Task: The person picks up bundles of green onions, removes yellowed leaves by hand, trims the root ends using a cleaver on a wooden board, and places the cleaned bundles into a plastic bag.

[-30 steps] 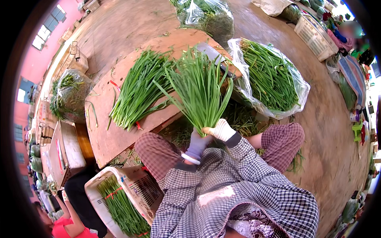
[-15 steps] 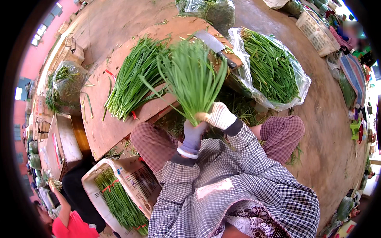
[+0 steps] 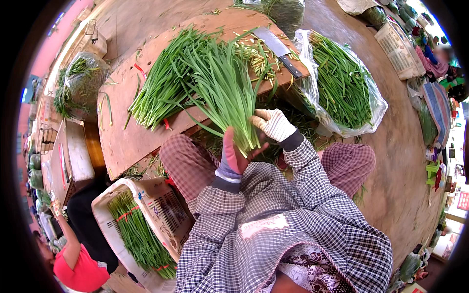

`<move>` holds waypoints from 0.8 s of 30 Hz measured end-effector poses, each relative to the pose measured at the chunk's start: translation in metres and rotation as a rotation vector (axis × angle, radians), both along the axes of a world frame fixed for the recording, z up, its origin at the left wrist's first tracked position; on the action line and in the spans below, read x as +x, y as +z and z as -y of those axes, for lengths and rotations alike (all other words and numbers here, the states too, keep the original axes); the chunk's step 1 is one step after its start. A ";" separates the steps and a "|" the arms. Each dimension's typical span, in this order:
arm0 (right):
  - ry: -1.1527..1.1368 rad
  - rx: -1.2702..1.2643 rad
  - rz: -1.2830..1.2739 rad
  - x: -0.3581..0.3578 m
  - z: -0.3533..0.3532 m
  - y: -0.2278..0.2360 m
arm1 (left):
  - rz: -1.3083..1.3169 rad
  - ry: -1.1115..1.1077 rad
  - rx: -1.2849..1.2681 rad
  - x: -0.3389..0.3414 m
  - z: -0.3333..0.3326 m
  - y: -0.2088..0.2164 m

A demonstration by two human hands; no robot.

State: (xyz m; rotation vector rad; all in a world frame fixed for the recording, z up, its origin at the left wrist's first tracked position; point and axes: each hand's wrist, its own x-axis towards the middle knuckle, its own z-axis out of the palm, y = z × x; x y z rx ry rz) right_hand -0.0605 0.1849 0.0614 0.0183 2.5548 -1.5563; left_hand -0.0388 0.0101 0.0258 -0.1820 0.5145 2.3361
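A loose bunch of garlic chives [image 3: 227, 83] slants in front of me, its pale cut ends toward my lap and its leaf tips over the wooden board [image 3: 129, 154]. My left hand [image 3: 233, 152], in a purple-grey glove, cradles the stem ends, thumb on the left and fingers reaching beneath to the right. At the right edge of the stems, my white-gloved right hand [image 3: 276, 125] closes its fingertips on the bunch; its palm is partly hidden. A larger pile of chives [image 3: 159, 88] lies on the board just to the left.
A cleaver [image 3: 273, 43] rests on the board's right end beside cut stem pieces [image 3: 256, 61]. Beyond it stands a clear bag of chives [image 3: 342, 85]. A white crate [image 3: 139, 183] at lower left holds red-banded bundles [image 3: 141, 234]. A person in a red shirt [image 3: 80, 266] sits behind it.
The bunch has dropped from upright to a lower slant over the board. My left hand has loosened from a fist around the stems, and my right hand has shifted higher along their right side.
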 end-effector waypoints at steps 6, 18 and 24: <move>0.035 0.122 -0.066 0.001 -0.004 -0.009 | -0.051 -0.012 0.004 0.002 0.002 -0.007; -0.078 0.114 -0.047 0.023 0.019 0.018 | -0.130 -0.035 -0.101 0.003 -0.001 -0.037; -0.152 0.049 -0.196 0.024 0.027 -0.003 | -0.127 -0.023 -0.122 0.003 -0.001 -0.056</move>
